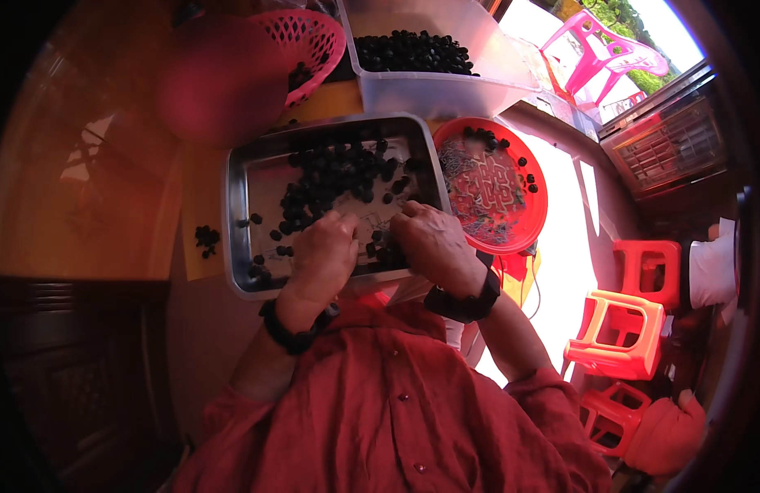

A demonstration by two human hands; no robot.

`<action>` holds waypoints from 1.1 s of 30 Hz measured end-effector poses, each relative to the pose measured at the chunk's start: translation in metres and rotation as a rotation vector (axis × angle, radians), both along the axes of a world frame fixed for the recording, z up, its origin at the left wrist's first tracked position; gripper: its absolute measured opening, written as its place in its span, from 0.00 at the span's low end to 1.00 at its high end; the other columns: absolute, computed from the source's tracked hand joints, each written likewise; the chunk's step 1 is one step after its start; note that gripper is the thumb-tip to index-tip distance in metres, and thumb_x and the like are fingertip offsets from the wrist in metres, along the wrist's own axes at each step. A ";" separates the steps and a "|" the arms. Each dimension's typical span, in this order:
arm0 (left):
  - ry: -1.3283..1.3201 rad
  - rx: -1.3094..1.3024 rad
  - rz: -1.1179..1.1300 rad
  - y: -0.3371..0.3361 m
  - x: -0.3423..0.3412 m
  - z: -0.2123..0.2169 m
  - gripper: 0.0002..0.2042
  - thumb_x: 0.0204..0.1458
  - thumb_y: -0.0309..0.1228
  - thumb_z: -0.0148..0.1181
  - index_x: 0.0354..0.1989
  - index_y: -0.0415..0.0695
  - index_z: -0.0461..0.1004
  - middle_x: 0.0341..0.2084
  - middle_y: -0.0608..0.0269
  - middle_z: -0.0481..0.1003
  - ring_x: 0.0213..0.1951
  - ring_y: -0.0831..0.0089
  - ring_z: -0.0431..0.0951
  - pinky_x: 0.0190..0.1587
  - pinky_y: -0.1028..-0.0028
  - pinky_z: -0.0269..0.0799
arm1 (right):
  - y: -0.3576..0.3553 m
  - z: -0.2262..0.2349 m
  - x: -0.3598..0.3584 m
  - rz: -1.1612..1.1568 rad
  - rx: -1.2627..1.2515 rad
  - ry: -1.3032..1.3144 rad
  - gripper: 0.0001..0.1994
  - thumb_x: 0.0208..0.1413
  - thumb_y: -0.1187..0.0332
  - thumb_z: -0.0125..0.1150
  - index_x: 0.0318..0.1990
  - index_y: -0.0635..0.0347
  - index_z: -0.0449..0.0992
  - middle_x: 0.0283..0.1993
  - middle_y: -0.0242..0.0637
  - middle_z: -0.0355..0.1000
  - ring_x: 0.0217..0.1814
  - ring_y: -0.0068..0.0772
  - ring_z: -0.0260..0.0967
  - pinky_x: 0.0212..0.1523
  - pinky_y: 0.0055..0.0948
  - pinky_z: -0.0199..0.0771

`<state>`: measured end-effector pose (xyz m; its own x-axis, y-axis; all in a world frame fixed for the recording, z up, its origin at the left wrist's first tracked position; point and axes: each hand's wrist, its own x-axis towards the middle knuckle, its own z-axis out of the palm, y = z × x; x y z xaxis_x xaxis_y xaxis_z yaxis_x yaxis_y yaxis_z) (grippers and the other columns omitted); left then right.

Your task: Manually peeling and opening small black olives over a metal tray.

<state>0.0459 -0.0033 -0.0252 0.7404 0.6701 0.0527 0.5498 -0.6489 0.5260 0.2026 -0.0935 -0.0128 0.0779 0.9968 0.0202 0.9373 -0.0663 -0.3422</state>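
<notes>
A silver metal tray (239, 205) in front of me holds a heap of small dark round pieces (330, 174), berry-like, though their kind is hard to make out. Low over its near half is my left hand (326, 251), fingers curled in and closed. My right hand (436, 245) bends down over the tray's near right side, its fingertips close to a few dark pieces. Both hands' fingertips are partly hidden, and whatever they pinch does not show. To the right stands a round red tray (538, 205) with thin stem-like bits and several dark pieces.
Behind the metal tray, a translucent plastic bin (429, 99) holds more dark pieces. A pink perforated basket (334, 41) stands beside it, near a blurred pink round shape (224, 82). Loose pieces (206, 238) lie left of the tray. Red stools (622, 333) stand at right.
</notes>
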 end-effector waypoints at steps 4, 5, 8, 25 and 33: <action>-0.240 -0.178 0.029 0.010 -0.007 -0.006 0.08 0.44 0.21 0.58 0.34 0.42 0.74 0.29 0.58 0.75 0.30 0.62 0.76 0.33 0.72 0.70 | 0.008 0.002 -0.008 -0.013 0.134 0.012 0.06 0.43 0.73 0.54 0.31 0.61 0.73 0.36 0.43 0.68 0.41 0.46 0.69 0.37 0.38 0.72; -0.307 -0.465 0.087 0.010 -0.007 -0.001 0.08 0.45 0.20 0.57 0.35 0.41 0.74 0.28 0.61 0.75 0.30 0.67 0.76 0.33 0.76 0.70 | 0.009 -0.001 -0.007 -0.017 0.132 0.011 0.06 0.43 0.73 0.54 0.31 0.61 0.73 0.36 0.43 0.68 0.41 0.46 0.69 0.37 0.38 0.72; -0.423 -0.781 0.139 0.012 -0.010 0.001 0.09 0.46 0.19 0.56 0.37 0.40 0.75 0.28 0.66 0.73 0.30 0.75 0.75 0.33 0.80 0.68 | 0.014 -0.007 -0.007 -0.026 -0.016 0.035 0.06 0.43 0.73 0.55 0.31 0.61 0.73 0.36 0.43 0.68 0.41 0.47 0.70 0.37 0.38 0.72; -0.102 0.059 -0.014 -0.003 0.010 -0.009 0.07 0.39 0.24 0.61 0.30 0.43 0.74 0.30 0.56 0.69 0.36 0.56 0.72 0.37 0.63 0.68 | 0.006 -0.007 0.000 -0.151 0.242 0.227 0.08 0.44 0.74 0.59 0.33 0.64 0.71 0.34 0.48 0.71 0.34 0.46 0.73 0.32 0.38 0.72; -0.399 -0.328 0.032 -0.007 0.013 0.005 0.06 0.42 0.21 0.59 0.31 0.40 0.73 0.25 0.59 0.73 0.29 0.72 0.76 0.32 0.73 0.70 | 0.000 -0.004 -0.002 -0.383 0.252 1.194 0.09 0.49 0.78 0.58 0.39 0.66 0.69 0.30 0.35 0.72 0.32 0.24 0.74 0.26 0.20 0.72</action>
<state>0.0591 -0.0104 -0.0199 0.6844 0.7208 0.1097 0.2820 -0.4005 0.8718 0.2007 -0.0939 -0.0164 0.4583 0.8855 -0.0763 -0.0238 -0.0737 -0.9970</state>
